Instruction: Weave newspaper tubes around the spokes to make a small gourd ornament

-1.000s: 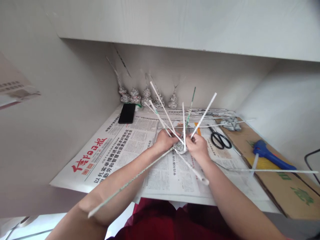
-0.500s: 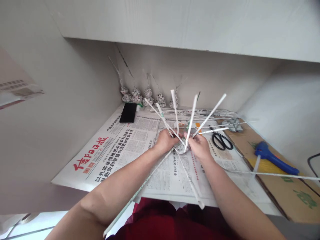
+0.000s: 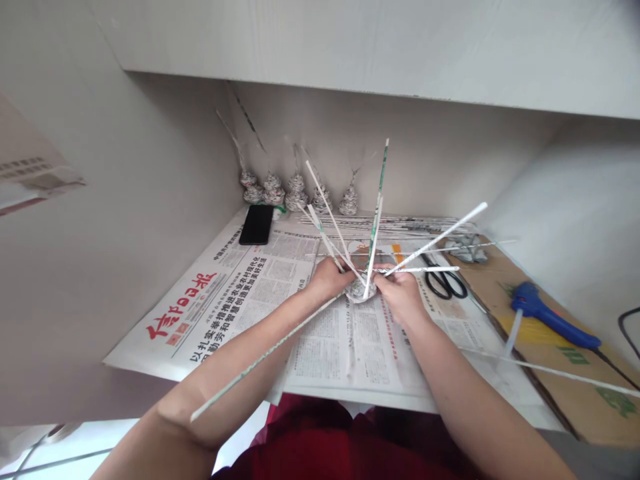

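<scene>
Between my hands is a small round woven paper piece [image 3: 361, 291], with several rolled-paper sticks fanning up and out from it. My left hand [image 3: 330, 277] is closed on its left side, fingers curled at the stick bases. From the right, my right hand [image 3: 400, 291] pinches the piece's edge near the sticks that point right. One long greenish paper stick [image 3: 260, 360] runs from the piece down over my left forearm. Another long white paper stick [image 3: 560, 375] stretches from behind my right forearm to the right edge. My fingertips are partly hidden by the sticks.
Newspaper [image 3: 240, 300] covers the table. At the back stand several gourd-shaped woven paper pieces [image 3: 296, 193], a black phone [image 3: 257, 225] and a row of paper sticks [image 3: 400, 227]. On the right are black scissors [image 3: 445, 283] and a blue glue gun [image 3: 550, 317] on cardboard [image 3: 540, 373].
The woven piece has turned in my hands, so its sticks point in different directions. The stick that hung toward me now stands up at the back. My right hand has shifted slightly.
</scene>
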Motion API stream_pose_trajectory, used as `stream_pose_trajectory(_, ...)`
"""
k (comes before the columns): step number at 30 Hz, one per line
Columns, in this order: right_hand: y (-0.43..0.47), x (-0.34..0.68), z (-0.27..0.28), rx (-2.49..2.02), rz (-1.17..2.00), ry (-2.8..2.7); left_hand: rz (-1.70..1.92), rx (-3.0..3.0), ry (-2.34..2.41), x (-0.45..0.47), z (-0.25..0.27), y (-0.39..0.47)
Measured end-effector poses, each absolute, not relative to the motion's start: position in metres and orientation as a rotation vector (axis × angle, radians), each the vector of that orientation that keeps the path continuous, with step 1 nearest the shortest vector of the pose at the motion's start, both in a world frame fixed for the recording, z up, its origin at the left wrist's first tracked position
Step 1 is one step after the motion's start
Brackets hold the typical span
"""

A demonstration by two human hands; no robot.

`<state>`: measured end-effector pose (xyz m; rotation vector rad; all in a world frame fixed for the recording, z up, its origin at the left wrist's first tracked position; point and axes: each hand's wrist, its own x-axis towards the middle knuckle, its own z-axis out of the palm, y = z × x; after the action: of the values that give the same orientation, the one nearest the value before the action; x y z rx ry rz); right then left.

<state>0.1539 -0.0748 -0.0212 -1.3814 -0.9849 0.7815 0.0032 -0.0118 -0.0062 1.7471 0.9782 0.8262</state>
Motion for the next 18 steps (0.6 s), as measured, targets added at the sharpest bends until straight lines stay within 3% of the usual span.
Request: stream_pose_trajectory(18, -0.0781, 0.1484, -0.0144, -1.362, 0.768, -0.981, 0.848, 1.445, 0.869, 0.0077, -0.0077, -0.0146)
